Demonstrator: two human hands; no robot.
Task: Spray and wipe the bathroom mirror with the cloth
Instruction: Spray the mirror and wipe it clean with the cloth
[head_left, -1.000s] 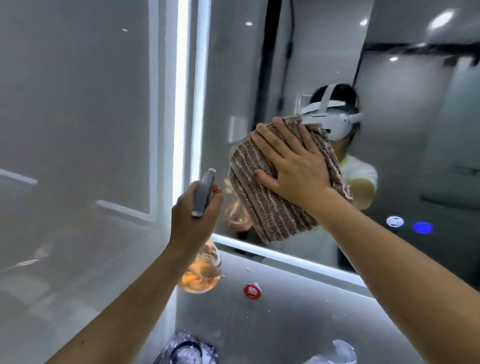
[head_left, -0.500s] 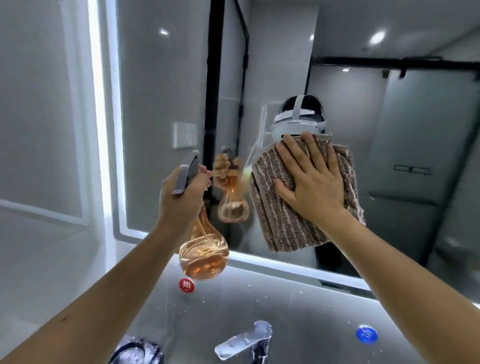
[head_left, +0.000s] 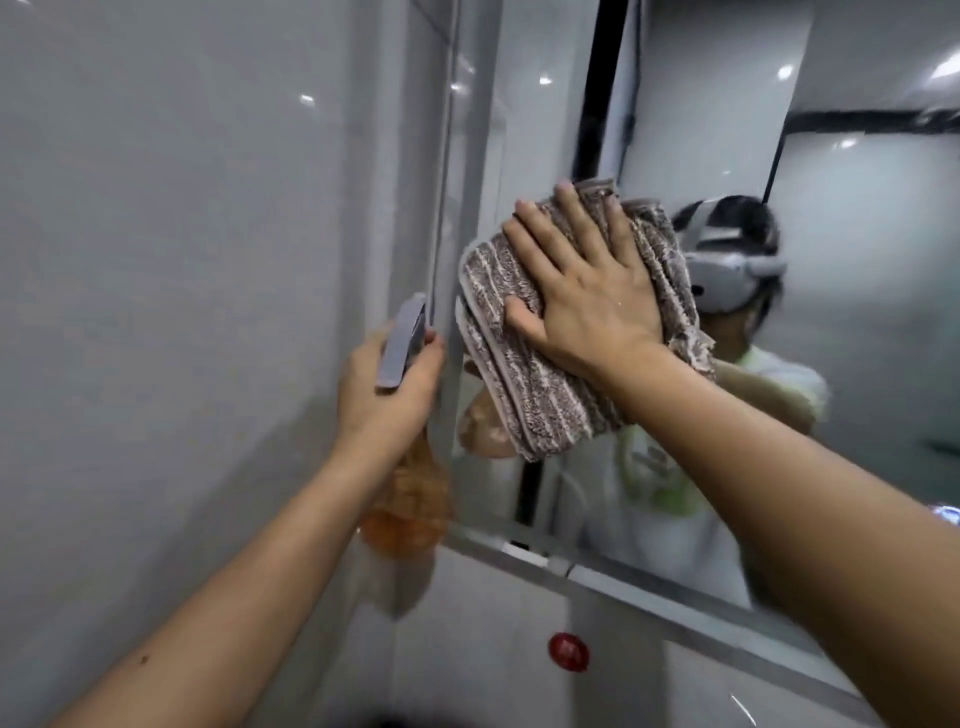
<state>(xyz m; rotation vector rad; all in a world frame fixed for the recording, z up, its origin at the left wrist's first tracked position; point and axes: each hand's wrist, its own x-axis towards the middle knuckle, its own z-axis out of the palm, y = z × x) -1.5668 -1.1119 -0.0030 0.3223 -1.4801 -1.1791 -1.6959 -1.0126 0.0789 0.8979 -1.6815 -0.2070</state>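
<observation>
1. R hand (head_left: 587, 296) flat, fingers spread, pressing the brown striped cloth (head_left: 524, 395) onto the mirror (head_left: 857, 405) near its left edge.
2. L hand (head_left: 387, 387) clamped round the spray bottle (head_left: 410, 514), just left of the cloth.
3. Red sticker (head_left: 569, 652) below the mirror frame.

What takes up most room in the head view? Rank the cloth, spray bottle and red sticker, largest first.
1. Cloth, spread flat on the mirror under the right hand.
2. Spray bottle, partly hidden by the left hand, and nearer the camera, so its true size is unsure.
3. Red sticker, clearly smallest.
</observation>
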